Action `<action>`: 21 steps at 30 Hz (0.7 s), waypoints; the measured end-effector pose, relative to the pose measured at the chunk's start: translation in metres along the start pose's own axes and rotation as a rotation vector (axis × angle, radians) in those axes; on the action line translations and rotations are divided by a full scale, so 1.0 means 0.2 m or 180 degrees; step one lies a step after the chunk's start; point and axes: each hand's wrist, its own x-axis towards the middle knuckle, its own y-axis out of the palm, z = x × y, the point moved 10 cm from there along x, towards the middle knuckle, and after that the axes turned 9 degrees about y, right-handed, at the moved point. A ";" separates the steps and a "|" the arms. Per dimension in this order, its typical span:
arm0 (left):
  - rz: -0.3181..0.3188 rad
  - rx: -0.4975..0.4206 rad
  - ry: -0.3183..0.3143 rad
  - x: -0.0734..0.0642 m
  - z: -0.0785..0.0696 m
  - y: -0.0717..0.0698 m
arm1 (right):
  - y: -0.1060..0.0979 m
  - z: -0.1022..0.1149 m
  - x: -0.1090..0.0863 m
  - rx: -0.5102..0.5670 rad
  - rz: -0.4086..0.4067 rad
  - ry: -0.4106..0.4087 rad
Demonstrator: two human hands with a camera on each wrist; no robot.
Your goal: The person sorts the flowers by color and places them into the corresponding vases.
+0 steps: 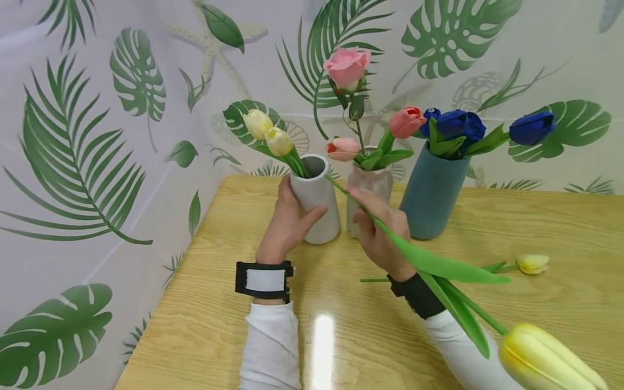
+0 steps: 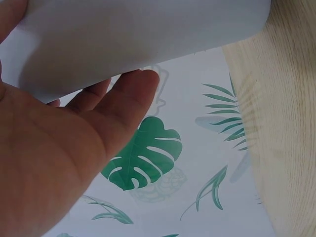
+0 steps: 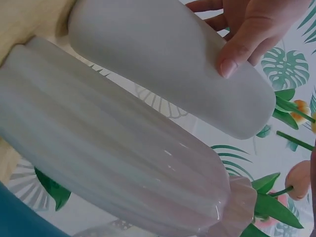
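My left hand [image 1: 285, 225] grips a white vase [image 1: 322, 214] around its side, thumb across the front. In the left wrist view the fingers [image 2: 131, 98] lie along the vase wall [image 2: 138, 39]. Two pale yellow tulips [image 1: 279, 142] stand in this vase, leaning left. My right hand [image 1: 385, 235] pinches the stem of a long yellow tulip [image 1: 546, 357]. Its bloom hangs toward me at lower right, and the cut end of the stem points at the vase's mouth, by the right rim. The right wrist view shows the stem end [image 3: 294, 139] just beyond the vase's mouth.
Close on the right stands a glossy pinkish vase [image 3: 123, 143] with a pink rose [image 1: 348, 67] and pink tulips [image 1: 407, 122]. Beyond it is a blue vase [image 1: 434, 195] holding blue tulips [image 1: 460, 127]. Another yellow tulip [image 1: 532, 264] lies on the wooden table [image 1: 205, 325].
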 end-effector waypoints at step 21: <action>0.0027 0.0041 0.0011 0.01 0.01 0.00 | 0.30 -0.28 0.25 -0.0880 0.0817 0.0827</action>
